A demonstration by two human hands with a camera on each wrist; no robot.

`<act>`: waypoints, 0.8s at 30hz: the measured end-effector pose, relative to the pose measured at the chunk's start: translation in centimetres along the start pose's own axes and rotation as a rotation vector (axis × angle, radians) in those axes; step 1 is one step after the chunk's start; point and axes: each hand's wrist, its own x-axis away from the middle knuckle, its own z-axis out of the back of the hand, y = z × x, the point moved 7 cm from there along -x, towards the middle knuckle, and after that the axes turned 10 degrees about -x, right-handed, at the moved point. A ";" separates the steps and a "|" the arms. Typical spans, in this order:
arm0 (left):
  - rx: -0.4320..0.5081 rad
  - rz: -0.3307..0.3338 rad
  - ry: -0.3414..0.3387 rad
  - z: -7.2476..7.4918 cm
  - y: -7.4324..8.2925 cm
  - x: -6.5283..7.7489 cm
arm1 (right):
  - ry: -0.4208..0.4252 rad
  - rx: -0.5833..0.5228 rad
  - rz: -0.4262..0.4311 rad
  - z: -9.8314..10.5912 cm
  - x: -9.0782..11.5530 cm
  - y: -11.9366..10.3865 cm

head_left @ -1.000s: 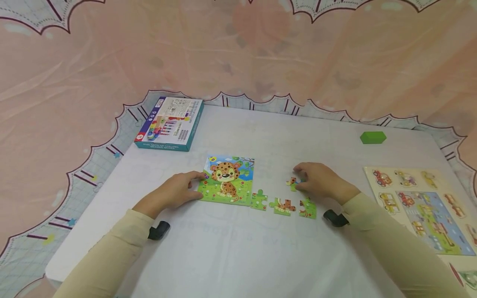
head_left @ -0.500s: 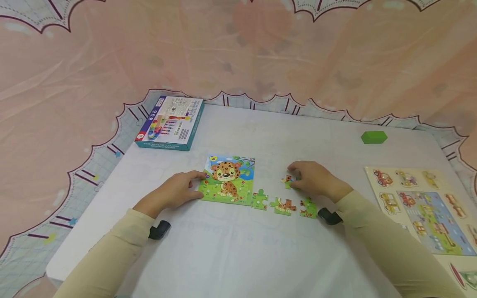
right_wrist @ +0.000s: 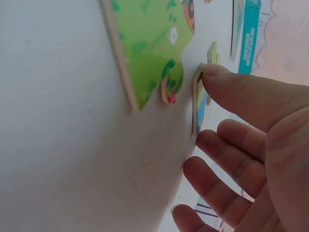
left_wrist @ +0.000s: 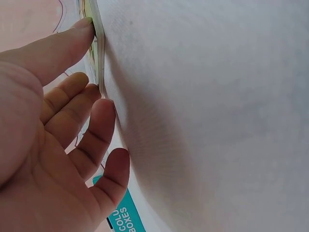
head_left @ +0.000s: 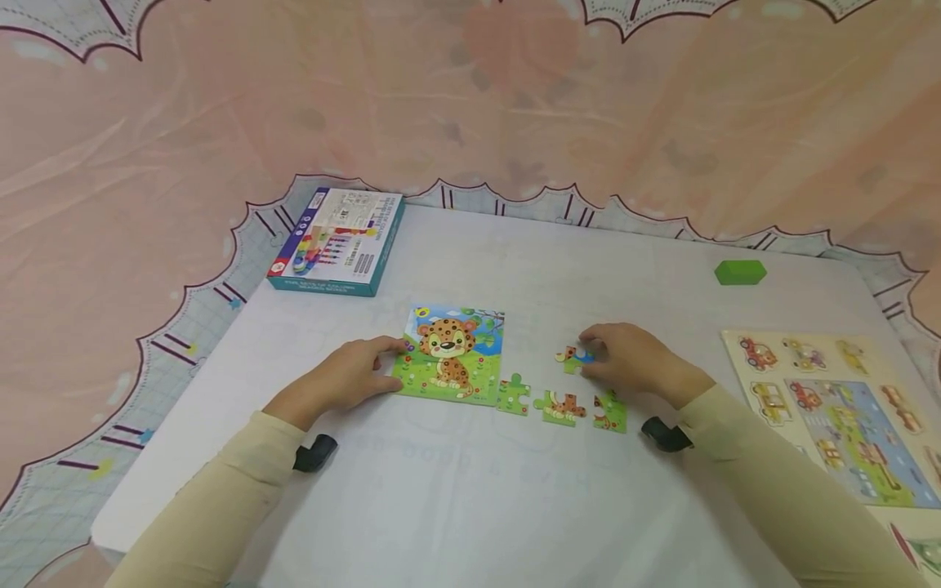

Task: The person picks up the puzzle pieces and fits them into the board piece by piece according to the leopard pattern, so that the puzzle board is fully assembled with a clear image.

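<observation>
"Touching what is the left hand?"

"Its thumb and forefinger, set apart from one another, meet the left edge of the leopard picture. The left wrist view shows the remaining fingers loosely bent, gripping nothing. The picture lies flat near the middle of the white table."

"And the right hand?"

"Between thumb and fingertips it pinches a small piece, marked in blue, green and spotted orange. This piece is to the right of the picture, with a gap between them. Whether it rests on the table or is slightly raised cannot be told."

"Which others lie loose?"

"Three, in a row on the near side of the held one. The green piece is just beside the picture's near right corner; the paw piece follows, then the end piece, farthest right. Small gaps separate the three."

"What is farther out?"

"Far left, a box; far right, a green block. At right lies a vehicle board, cut off by the head view's border. Beyond the table hangs a patterned cloth."
</observation>
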 end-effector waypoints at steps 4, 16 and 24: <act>0.002 0.009 -0.002 0.0 0.0 0.0 | 0.005 -0.004 0.030 0.1 0.3 -0.1; -0.001 0.011 -0.002 0.0 0.3 0.0 | 0.051 0.003 0.014 0.4 0.2 0.3; -0.009 0.011 -0.002 0.0 0.1 -0.1 | 0.050 0.004 -0.007 0.3 -0.3 0.1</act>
